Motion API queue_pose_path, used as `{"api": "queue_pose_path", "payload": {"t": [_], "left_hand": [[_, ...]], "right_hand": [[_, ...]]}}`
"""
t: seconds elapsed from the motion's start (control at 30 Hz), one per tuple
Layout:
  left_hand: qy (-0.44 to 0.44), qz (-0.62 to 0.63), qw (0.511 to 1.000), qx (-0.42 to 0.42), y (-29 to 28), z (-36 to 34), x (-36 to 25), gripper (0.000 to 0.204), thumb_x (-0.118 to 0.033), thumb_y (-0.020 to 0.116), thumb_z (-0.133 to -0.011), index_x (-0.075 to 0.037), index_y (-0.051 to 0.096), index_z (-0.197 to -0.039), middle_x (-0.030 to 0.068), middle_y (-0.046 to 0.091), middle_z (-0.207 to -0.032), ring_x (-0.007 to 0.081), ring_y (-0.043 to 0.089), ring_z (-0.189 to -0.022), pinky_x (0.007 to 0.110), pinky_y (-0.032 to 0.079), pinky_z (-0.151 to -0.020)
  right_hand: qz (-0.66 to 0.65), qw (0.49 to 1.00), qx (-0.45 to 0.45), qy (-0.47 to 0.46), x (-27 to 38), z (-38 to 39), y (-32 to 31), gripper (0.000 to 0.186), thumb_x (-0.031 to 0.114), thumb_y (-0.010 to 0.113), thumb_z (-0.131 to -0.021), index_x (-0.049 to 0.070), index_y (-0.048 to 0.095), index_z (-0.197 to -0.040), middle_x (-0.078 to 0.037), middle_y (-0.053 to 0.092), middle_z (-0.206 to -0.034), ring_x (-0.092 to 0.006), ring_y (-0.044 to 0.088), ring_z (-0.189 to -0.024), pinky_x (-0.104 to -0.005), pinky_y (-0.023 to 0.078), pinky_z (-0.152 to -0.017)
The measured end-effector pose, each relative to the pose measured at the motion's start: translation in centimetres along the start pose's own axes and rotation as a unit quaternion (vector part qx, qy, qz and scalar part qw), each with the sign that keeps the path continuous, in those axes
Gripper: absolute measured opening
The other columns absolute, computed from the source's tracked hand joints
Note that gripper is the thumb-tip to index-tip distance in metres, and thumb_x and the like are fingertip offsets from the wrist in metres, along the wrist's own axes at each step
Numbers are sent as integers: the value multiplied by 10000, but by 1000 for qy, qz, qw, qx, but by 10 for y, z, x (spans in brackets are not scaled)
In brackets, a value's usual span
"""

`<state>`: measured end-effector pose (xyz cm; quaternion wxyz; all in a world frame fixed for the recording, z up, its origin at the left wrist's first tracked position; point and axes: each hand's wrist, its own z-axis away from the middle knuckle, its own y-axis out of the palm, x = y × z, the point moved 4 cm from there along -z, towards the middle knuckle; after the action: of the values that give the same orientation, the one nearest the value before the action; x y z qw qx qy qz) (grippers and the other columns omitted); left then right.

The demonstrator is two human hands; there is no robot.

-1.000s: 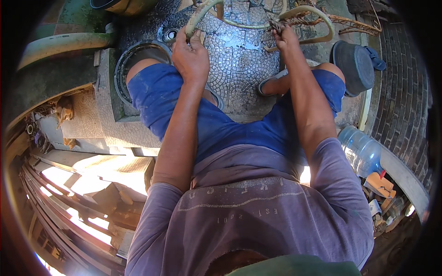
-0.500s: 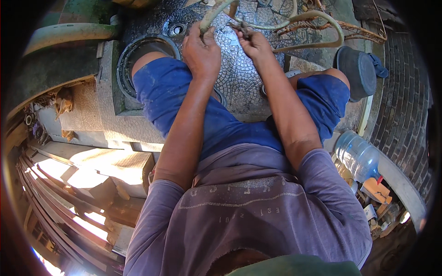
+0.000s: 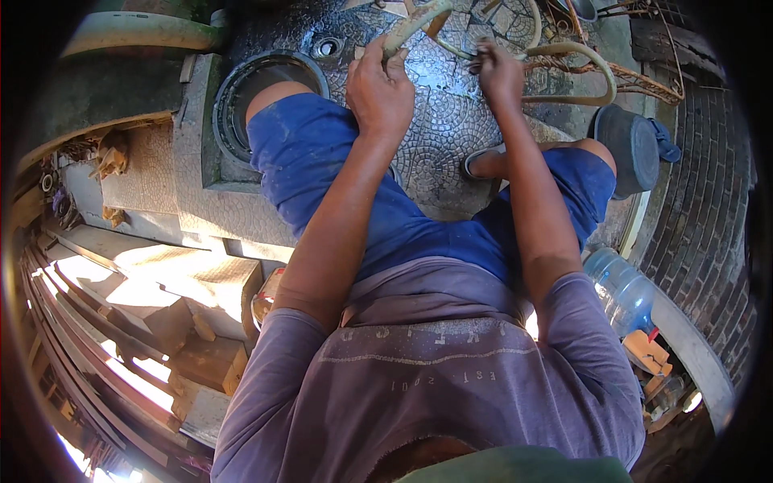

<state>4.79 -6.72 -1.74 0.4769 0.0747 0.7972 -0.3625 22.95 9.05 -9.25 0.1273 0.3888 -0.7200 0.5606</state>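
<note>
A bent, pale green-beige tubular frame (image 3: pixel 420 19) lies across the top of the view, its loops reaching to the right. My left hand (image 3: pixel 382 98) is closed around the frame's near curved end. To its right, my right hand (image 3: pixel 501 79) is curled beside a thinner part of the frame. A small dark, rough-looking wad shows at its fingertips; its kind cannot be made out, and the hand is slightly blurred. Wet, patterned stone tiles (image 3: pixel 435 121) lie beneath both hands.
A round black tub (image 3: pixel 221 121) stands beside my left knee, near a floor drain (image 3: pixel 327 48). At my right knee is a dark bucket (image 3: pixel 626 157) with blue sandals (image 3: pixel 664 138) beyond it. A clear water jug (image 3: pixel 620 294) lies lower right; wooden boards (image 3: pixel 88 338) fill the lower left.
My right hand has moved right, away from my left hand, with the dark wad. My left hand and the frame sit slightly farther right in view.
</note>
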Motion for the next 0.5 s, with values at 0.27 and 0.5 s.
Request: {"api": "queue_pose_path", "payload": {"t": [0.27,0.5], "left_hand": [[-20,2,1000,12,-1,-1,0,243,-195,658,-924,-83,663,-1140,183,683,-946,408,617,-912,503,485,-791],[-23,-5,999,23,1,-1,2,262,-194,676,-918,-74,664,-1151,194,680,-918,409,621,-888,496,485,-798]], "right_hand": [[70,989,91,-93,39,-20,54,162,18,599,-837,53,742,-906,-183,707,-891,-415,640,-853,-484,507,-810],[-5,996,86,-24,20,10,17,239,31,621,-884,61,725,-1098,-139,712,-991,-349,658,-908,-419,517,-852]]}}
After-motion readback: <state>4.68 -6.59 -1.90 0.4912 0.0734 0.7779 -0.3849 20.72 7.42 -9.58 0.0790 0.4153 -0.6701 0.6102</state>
